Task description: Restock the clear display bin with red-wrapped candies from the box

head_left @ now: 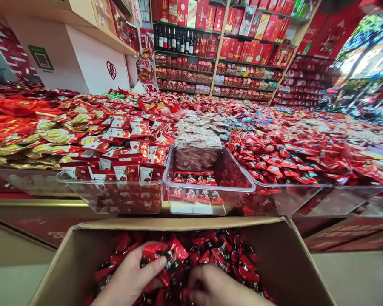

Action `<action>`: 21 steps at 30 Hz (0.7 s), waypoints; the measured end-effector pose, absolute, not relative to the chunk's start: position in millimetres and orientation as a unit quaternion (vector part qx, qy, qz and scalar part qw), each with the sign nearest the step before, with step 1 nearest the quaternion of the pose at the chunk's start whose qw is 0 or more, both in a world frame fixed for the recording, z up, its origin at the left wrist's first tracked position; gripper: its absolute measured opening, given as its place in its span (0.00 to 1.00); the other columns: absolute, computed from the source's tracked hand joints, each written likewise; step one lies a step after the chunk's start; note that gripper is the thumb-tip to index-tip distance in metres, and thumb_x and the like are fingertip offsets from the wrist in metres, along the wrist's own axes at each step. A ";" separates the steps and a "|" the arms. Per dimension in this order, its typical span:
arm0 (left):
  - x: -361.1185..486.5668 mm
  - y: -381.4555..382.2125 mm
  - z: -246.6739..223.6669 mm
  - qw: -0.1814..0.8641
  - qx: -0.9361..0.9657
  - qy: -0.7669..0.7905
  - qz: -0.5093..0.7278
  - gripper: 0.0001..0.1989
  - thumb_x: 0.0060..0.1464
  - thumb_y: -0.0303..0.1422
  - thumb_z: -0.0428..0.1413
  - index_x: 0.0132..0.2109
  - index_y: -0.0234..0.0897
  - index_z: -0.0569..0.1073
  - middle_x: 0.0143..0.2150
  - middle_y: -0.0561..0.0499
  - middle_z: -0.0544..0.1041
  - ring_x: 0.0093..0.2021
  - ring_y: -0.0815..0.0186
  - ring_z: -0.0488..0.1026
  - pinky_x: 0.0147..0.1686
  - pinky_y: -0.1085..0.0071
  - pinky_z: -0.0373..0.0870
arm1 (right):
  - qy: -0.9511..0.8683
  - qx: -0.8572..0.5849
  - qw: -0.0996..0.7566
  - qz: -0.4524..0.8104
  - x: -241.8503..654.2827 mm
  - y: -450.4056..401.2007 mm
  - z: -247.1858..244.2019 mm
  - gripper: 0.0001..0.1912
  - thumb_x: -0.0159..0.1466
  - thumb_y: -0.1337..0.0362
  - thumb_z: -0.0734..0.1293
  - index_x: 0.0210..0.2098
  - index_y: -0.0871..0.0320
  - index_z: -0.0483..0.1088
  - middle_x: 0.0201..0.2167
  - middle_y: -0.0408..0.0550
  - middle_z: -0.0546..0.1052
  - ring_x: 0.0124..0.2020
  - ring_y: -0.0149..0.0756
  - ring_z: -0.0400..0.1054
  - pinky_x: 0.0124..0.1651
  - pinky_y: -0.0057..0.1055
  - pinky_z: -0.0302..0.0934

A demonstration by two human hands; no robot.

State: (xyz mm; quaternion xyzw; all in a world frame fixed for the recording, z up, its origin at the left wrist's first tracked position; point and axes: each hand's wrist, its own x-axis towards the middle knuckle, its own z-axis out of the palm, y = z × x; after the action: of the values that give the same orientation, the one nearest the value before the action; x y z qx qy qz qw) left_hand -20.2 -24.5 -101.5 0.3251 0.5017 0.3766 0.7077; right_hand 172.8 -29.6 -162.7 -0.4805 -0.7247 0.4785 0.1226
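Note:
An open cardboard box [285, 255] at the bottom holds many small red and black wrapped candies [220, 255]. Inside it, my left hand [137, 270] is closed round a few of these candies, thumb on top. My right hand [212, 282] is just to its right, low among the candies, fingers curled and blurred; what it grips, if anything, is hidden. Beyond the box, a clear plastic bin [239, 180] has a short row of red and black candies [194, 178] standing upright near its front wall.
Bins heaped with red packets [271, 157], white packets [199, 129] and gold packets [55, 136] surround the clear bin. Shelves with bottles [174, 41] and red gift boxes [249, 51] stand at the back. A white pillar [95, 63] rises at the left.

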 end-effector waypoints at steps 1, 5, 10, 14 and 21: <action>-18.9 -25.5 -97.4 0.711 0.309 0.502 0.383 0.19 0.41 0.33 0.59 0.43 0.36 0.68 0.33 0.50 0.79 0.33 0.60 0.74 0.34 0.63 0.71 | -0.681 -0.504 0.156 0.508 173.8 -28.0 -162.2 0.02 0.48 0.69 0.62 0.24 0.59 0.64 0.19 0.39 0.68 0.21 0.25 0.60 0.21 0.21 0.49; -22.4 -28.7 -89.5 0.717 0.279 0.519 0.373 0.18 0.43 0.31 0.58 0.44 0.36 0.67 0.37 0.48 0.78 0.39 0.60 0.73 0.36 0.67 0.70 | -0.461 -0.523 0.276 0.661 175.1 -20.5 -145.4 0.04 0.47 0.68 0.59 0.23 0.58 0.55 0.14 0.37 0.65 0.18 0.26 0.61 0.21 0.22 0.51; -22.9 -30.1 -85.5 0.713 0.262 0.536 0.369 0.10 0.44 0.31 0.58 0.36 0.35 0.69 0.32 0.50 0.78 0.30 0.67 0.74 0.35 0.69 0.70 | -0.502 -0.503 0.298 0.637 173.0 -18.1 -133.3 0.08 0.50 0.63 0.64 0.27 0.60 0.61 0.19 0.41 0.68 0.21 0.27 0.61 0.24 0.24 0.54; -15.5 -32.4 -87.1 0.662 0.356 0.533 0.389 0.10 0.41 0.32 0.59 0.35 0.38 0.70 0.29 0.55 0.77 0.30 0.68 0.72 0.32 0.73 0.69 | -0.509 -0.419 0.352 0.664 164.9 -22.5 -129.1 0.17 0.51 0.56 0.65 0.35 0.60 0.63 0.23 0.42 0.67 0.23 0.26 0.61 0.25 0.24 0.56; -13.8 -32.9 -94.6 0.589 0.421 0.575 0.381 0.12 0.42 0.37 0.58 0.35 0.38 0.69 0.25 0.57 0.73 0.26 0.70 0.67 0.28 0.76 0.65 | -0.514 -0.417 0.427 0.616 156.2 -30.8 -109.9 0.10 0.53 0.59 0.65 0.28 0.60 0.64 0.20 0.40 0.66 0.21 0.24 0.60 0.23 0.22 0.55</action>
State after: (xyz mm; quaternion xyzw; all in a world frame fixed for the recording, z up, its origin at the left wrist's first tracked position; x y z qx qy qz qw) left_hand -13.8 -32.9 -94.6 0.4211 0.5749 0.3807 0.5893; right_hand 156.2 -30.8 -109.9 -0.4169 -0.5136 0.6163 0.4274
